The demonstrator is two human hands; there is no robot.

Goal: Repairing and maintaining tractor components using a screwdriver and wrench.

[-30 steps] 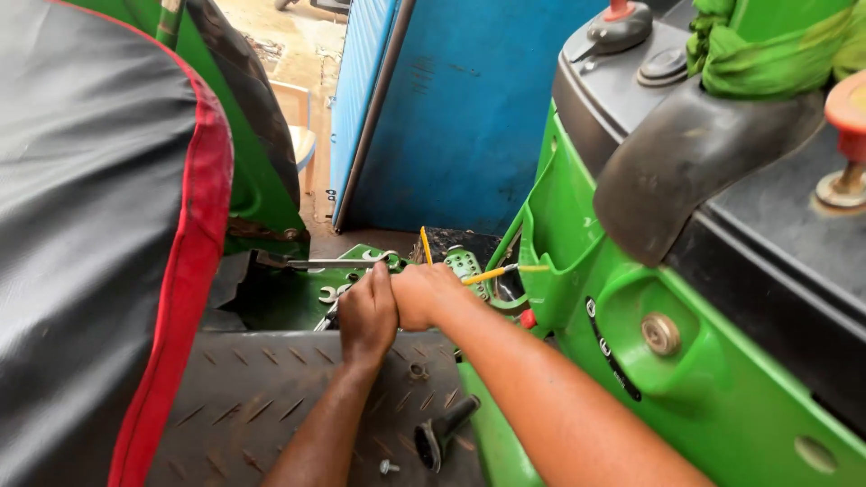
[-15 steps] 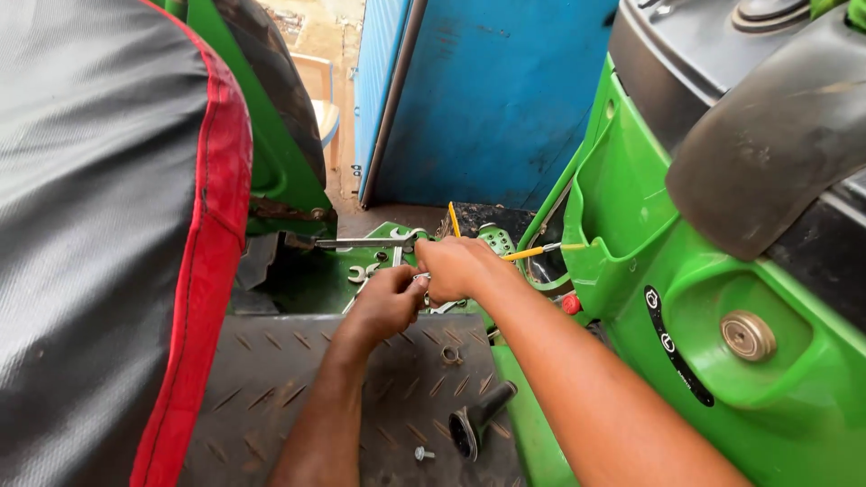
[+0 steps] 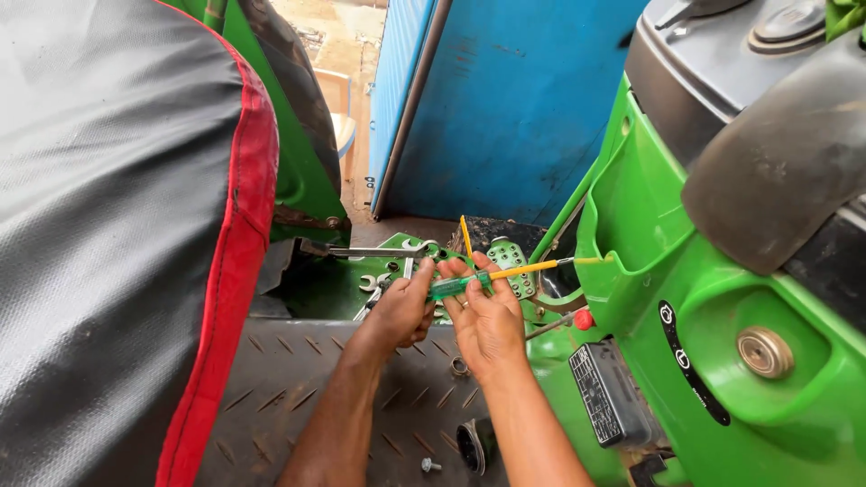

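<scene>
Screwdriver (image 3: 460,286), green-handled, is lying across both hands above the tractor's footplate (image 3: 298,397): right hand (image 3: 488,317) is cupping it, left hand (image 3: 401,311) is pinching its end. Risk: a loosening pinch could be dropping it among the wrenches (image 3: 383,257) below.

both forearms are bare, no sleeves showing, no gloves, watch or rings on the left hand (image 3: 397,311) or right hand (image 3: 487,320).
</scene>
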